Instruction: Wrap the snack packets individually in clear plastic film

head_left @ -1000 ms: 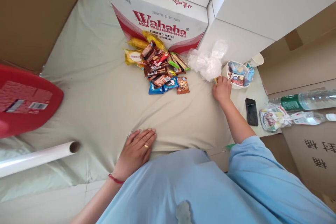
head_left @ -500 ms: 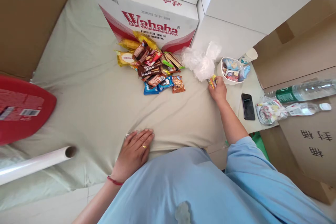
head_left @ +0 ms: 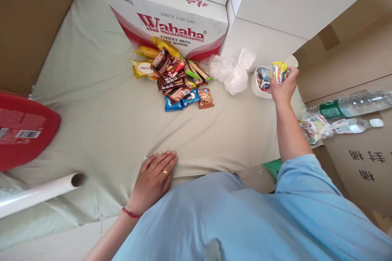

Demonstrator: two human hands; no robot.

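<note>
My right hand (head_left: 284, 83) grips a small yellow snack packet (head_left: 279, 71) above the right side of a white tub (head_left: 261, 89). Inside the tub lie several wrapped snacks (head_left: 263, 75), partly covered by the hand. My left hand (head_left: 157, 175) rests flat on the cloth-covered surface (head_left: 122, 130) near its front edge, fingers stretched out and holding nothing. Left of the tub sits a crumpled clear plastic bag (head_left: 234, 73). A heap of wrapped snacks (head_left: 173, 79) in yellow, brown, red and blue lies farther left.
Behind the heap stands a Wahaha water carton (head_left: 171, 28). Two plastic bottles (head_left: 355, 106) (head_left: 352, 126) and a knotted bag (head_left: 317, 128) lie at the right. At the left are a red package (head_left: 27, 128) and a white roll (head_left: 43, 193). A paper cup (head_left: 292, 60) is partly hidden behind my right hand.
My right hand has lifted the yellow packet and carried it right, from beside the plastic bag to over the tub. My forearm now hides the phone. My left hand stays in place.
</note>
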